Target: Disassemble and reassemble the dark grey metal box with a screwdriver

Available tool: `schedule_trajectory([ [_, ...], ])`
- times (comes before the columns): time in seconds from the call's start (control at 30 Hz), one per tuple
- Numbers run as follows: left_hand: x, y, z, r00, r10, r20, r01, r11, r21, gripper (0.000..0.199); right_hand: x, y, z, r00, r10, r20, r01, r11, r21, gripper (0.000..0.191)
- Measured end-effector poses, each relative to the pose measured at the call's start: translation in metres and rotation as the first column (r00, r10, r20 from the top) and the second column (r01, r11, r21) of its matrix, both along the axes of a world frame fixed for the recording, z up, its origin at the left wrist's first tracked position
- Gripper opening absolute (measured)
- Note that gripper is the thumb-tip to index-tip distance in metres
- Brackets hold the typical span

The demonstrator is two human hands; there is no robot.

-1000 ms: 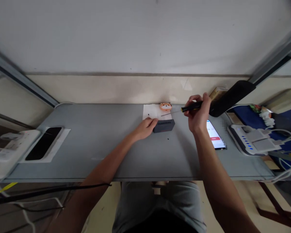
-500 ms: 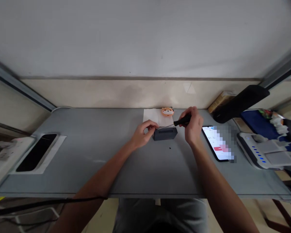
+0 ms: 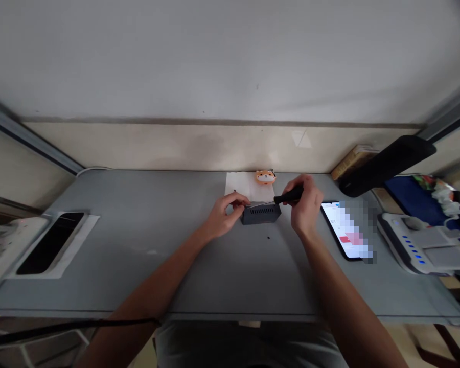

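While the right hand [image 3: 307, 204] is wrapped around the black handle of a screwdriver [image 3: 290, 196], the head view shows its thin shaft running leftward along the top edge of a dark, slotted box [image 3: 261, 216]. This box sits on the grey surface [image 3: 222, 276], between the two hands. The left hand [image 3: 225, 214] is at the box's left end, thumb and forefinger drawn close together by its upper corner, where the screwdriver's tip ends; whether they are clamped on the box, the tip or something small cannot be told.

Just behind the box lies a sheet of white paper [image 3: 235, 183], with an orange animal-faced case [image 3: 266, 177] at its right side. A small dark piece [image 3: 268, 237] lies on the surface in front of the box. To the right of the right hand is a lit phone [image 3: 335, 227], partly blurred out, and beyond it a white power strip [image 3: 400, 248] with blue lights. A black cylinder [image 3: 387, 166] leans at the back right. Far left, a dark-screened phone [image 3: 51, 243] rests on white paper, well apart from both hands.
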State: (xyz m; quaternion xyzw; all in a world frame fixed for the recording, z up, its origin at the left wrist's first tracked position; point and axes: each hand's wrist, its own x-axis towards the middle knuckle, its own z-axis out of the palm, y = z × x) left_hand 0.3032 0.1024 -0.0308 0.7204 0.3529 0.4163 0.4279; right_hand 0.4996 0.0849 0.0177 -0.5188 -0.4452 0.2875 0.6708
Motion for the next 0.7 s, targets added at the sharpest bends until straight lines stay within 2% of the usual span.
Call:
schedule_trajectory([
  [0.27,0.0003,-0.0013,0.0002,1.0,-0.019,-0.003,0.019,1.0,0.017,0.014,0.0006,-0.0044,0.0054,0.993,0.006,0.116,-0.013,0.998,0.06,0.055],
  [0.57,0.0019,-0.0021,0.0007,1.0,-0.001,-0.015,0.001,1.0,-0.002,0.013,-0.0003,-0.0076,0.0003,0.974,-0.023,0.225,-0.007,0.991,0.131,0.053],
  [0.7,0.0026,-0.0021,0.0006,1.0,0.002,-0.02,-0.002,1.0,-0.009,0.012,-0.0013,-0.0098,0.0057,0.96,-0.023,0.278,-0.017,0.99,0.139,0.051],
])
